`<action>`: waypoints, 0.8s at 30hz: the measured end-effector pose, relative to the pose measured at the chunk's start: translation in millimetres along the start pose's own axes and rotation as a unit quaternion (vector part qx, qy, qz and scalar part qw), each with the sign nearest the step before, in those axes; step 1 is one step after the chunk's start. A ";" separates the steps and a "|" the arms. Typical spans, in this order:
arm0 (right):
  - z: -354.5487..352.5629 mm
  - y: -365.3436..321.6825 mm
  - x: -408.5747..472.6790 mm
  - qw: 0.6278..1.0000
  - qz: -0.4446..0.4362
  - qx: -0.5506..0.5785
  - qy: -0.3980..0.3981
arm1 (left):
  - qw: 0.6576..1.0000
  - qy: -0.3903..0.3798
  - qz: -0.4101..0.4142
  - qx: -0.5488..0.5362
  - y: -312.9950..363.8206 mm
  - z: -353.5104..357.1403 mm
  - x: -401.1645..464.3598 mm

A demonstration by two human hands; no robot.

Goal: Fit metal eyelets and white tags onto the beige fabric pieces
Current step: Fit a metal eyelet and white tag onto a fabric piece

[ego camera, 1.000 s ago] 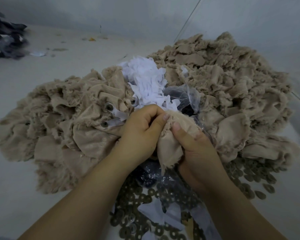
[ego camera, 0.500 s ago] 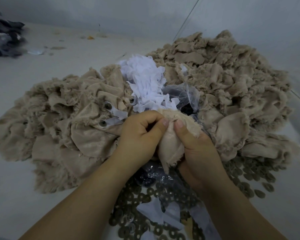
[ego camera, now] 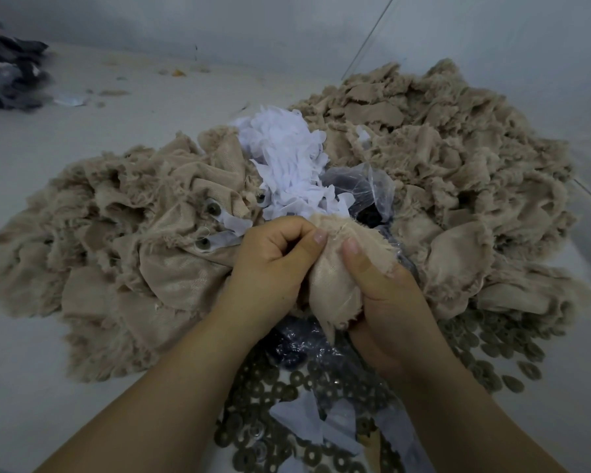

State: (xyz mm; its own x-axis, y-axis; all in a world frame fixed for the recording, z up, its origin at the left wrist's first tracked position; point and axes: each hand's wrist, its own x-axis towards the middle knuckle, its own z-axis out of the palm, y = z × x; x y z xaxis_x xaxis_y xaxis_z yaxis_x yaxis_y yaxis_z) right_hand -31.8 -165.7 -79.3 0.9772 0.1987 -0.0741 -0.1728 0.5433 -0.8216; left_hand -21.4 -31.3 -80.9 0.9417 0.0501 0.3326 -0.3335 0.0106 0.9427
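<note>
While both hands are working at centre, L hand (ego camera: pixel 273 264) & R hand (ego camera: pixel 386 295) are each pinching one beige fabric piece (ego camera: pixel 336 281), thumbs on top, above loose metal eyelets (ego camera: pixel 270 397), w/ white tags (ego camera: pixel 287 165) piled just behind.

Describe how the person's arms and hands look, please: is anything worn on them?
Both forearms are bare to the frame's bottom edge; no sleeves show. The left hand and right hand wear no gloves, rings, watch or bracelet. The thumbnails are short and unpainted.
</note>
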 end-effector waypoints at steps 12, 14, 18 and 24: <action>3.1 -8.9 -0.3 0.994 0.072 0.081 -0.022 | 0.995 -0.088 -0.023 -0.030 11.8 -0.6 1.1; 3.5 -12.4 -1.4 0.990 0.093 0.095 -0.038 | 0.995 -0.095 -0.014 0.000 15.2 -0.6 1.6; 8.6 -15.1 -2.0 0.983 0.128 0.117 -0.062 | 0.996 -0.040 0.037 0.067 24.2 -1.9 3.0; 13.3 -9.6 -2.7 0.978 0.160 0.111 -0.070 | 0.990 -0.022 0.057 0.127 33.1 -24.8 8.9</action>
State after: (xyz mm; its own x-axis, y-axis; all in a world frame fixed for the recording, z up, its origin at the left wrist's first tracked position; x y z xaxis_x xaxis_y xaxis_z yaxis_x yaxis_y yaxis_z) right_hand -34.4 -160.7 -63.7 0.8443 0.4900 -0.2167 -0.5056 0.5948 -0.6250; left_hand -25.1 -5.7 -47.4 0.9011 -0.0061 0.4335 -0.4218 -0.2435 0.8734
